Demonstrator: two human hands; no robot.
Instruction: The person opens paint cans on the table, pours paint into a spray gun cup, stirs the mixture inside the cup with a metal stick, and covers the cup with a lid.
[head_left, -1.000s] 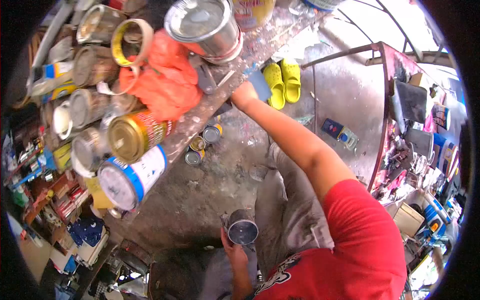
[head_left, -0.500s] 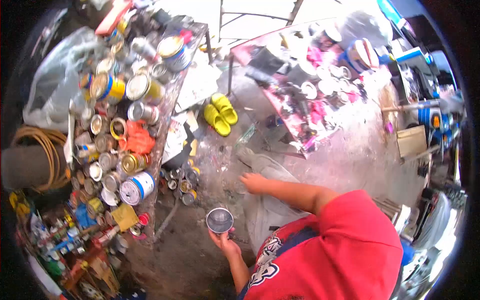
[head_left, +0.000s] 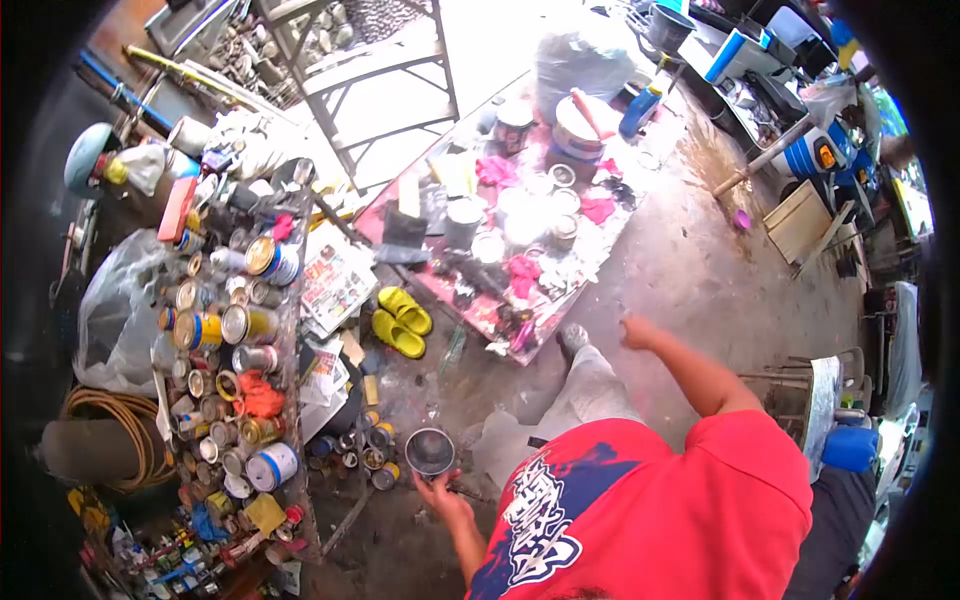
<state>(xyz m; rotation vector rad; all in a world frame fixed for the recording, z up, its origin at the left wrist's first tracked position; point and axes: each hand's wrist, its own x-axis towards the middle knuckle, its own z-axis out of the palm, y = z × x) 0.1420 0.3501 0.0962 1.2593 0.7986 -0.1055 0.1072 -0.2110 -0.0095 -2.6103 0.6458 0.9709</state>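
My left hand (head_left: 443, 493) is closed around a round metal cup (head_left: 430, 453) low in the view, its open top facing up. The inside of the cup looks grey. My right hand (head_left: 637, 332) hangs out to the right over the floor, near my shoe and the corner of the paint-stained table (head_left: 548, 338); its fingers are too small to make out clearly, and no object shows in it. Left of the cup, several small cans (head_left: 385, 476) stand on the floor beside the crowded bench.
On the left bench stand many paint cans (head_left: 272, 466) and an orange cloth (head_left: 260, 395). Yellow-green clogs (head_left: 400, 322) lie on the floor near newspapers (head_left: 335, 275). A large bucket (head_left: 580, 128) stands on the stained table. A blue container (head_left: 850, 450) is at the right.
The view has turned, and the stained table appears closer to my right hand. My right arm now reaches to the right. The cup remains in my left hand.
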